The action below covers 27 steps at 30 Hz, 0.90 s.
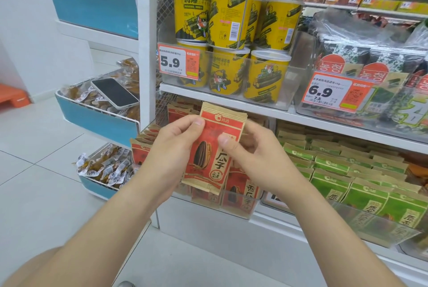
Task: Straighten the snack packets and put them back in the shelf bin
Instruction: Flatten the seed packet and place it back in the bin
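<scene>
From the head view, both hands meet in front of the lower shelf on a small stack of red sunflower-seed packets (215, 145), which stands nearly upright, leaning a little to the right, in the air just above and in front of the clear shelf bin (234, 209). The left hand (171, 147) grips the stack's left edge, thumb pressed on the front near the top corner and the fingers wrapped behind; the right hand (257, 154) pinches the opposite side, thumb flat on the printed face and fingers curled round the back. Holding from both sides like this seems meant to square the edges so that the packets sit flush (the offset top edges suggest they are not quite aligned yet). Below them, more red packets (242, 190) stand face-out in the bin, which probably sets the orientation the stack should take. The neighbouring green packets (335, 170) fill the next section to the right, and a phone (114, 93) lies parked on the side rack's snacks, out of the hands' way.
</scene>
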Tool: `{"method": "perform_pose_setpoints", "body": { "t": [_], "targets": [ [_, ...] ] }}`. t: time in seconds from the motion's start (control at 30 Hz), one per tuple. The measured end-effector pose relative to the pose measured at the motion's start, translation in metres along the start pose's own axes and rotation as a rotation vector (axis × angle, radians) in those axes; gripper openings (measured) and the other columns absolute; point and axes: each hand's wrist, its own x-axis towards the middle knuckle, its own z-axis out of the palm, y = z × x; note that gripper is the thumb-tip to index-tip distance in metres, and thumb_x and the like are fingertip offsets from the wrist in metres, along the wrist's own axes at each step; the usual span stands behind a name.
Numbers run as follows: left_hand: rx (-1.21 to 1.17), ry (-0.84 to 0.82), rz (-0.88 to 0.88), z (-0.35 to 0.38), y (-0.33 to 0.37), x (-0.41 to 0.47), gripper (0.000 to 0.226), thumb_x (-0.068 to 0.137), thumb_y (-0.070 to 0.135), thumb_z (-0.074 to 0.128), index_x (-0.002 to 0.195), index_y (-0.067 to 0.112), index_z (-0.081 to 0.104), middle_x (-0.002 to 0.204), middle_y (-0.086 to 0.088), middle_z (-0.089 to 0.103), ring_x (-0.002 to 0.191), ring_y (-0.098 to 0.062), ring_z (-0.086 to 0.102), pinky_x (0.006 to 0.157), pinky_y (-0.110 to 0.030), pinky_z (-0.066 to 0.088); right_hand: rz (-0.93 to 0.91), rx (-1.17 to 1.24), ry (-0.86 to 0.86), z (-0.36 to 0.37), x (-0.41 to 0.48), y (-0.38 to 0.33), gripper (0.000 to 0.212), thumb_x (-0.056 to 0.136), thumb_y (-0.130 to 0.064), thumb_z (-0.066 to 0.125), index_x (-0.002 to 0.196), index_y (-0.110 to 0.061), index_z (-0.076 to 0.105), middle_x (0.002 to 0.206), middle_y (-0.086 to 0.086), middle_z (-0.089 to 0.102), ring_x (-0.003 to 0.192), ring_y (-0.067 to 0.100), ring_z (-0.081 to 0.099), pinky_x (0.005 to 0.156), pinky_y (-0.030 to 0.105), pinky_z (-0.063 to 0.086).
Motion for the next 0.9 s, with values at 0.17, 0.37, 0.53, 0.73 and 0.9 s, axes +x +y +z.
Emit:
{"method": "perform_pose_setpoints", "body": {
  "t": [0.17, 0.37, 0.53, 0.73, 0.9],
  "targets": [
    [0.289, 0.121, 0.211, -0.016, 0.003, 0.008, 0.032, 0.117, 0.022, 0.043, 0.121, 0.025, 0.075, 0.108, 0.007, 0.081, 0.101, -0.009, 0.077, 0.085, -0.027, 0.062, -0.108, 0.071, 0.231, 0.009, 0.005, -0.006, 0.012, 0.111, -0.030, 0.060, 0.122, -0.030, 0.058, 0.091, 0.000, 0.083, 0.074, 0.030, 0.078, 0.068, 0.062, 0.060],
    [1.065, 0.367, 0.286, -0.062, -0.020, 0.042, 0.039, 0.098, 0.001, 0.051, 0.129, 0.018, 0.067, 0.133, -0.005, 0.064, 0.128, -0.029, 0.055, 0.110, -0.053, 0.046, -0.182, -0.010, 0.523, 0.031, 0.028, 0.001, 0.017, 0.109, -0.029, 0.062, 0.104, -0.024, 0.046, 0.080, -0.010, 0.077, 0.060, 0.019, 0.069, 0.052, 0.040, 0.050],
    [0.986, 0.457, 0.198, -0.092, -0.025, 0.067, 0.039, 0.097, -0.003, 0.050, 0.122, 0.015, 0.074, 0.125, -0.006, 0.070, 0.122, -0.028, 0.062, 0.106, -0.045, 0.051, -0.174, -0.119, 0.468, 0.063, 0.055, 0.008, 0.029, 0.108, -0.025, 0.060, 0.093, -0.035, 0.038, 0.071, -0.004, 0.066, 0.058, 0.019, 0.052, 0.068, 0.036, 0.037],
    [0.959, 0.429, 0.088, -0.116, -0.036, 0.084, 0.037, 0.101, 0.001, 0.050, 0.121, 0.015, 0.078, 0.112, -0.004, 0.074, 0.094, -0.021, 0.063, 0.089, -0.028, 0.046, -0.079, -0.245, 0.306, 0.094, 0.101, 0.016, 0.019, 0.112, -0.026, 0.053, 0.099, -0.026, 0.039, 0.079, -0.003, 0.060, 0.082, 0.014, 0.050, 0.065, 0.018, 0.031],
    [0.966, 0.381, 0.066, -0.125, -0.042, 0.094, 0.041, 0.100, 0.004, 0.046, 0.118, 0.018, 0.079, 0.116, -0.006, 0.075, 0.109, -0.027, 0.066, 0.096, -0.037, 0.054, 0.002, -0.382, 0.129, 0.115, 0.130, 0.020, 0.007, 0.112, -0.020, 0.047, 0.111, -0.018, 0.040, 0.092, 0.008, 0.060, 0.086, 0.016, 0.046, 0.067, 0.042, 0.039]
  ]
}}
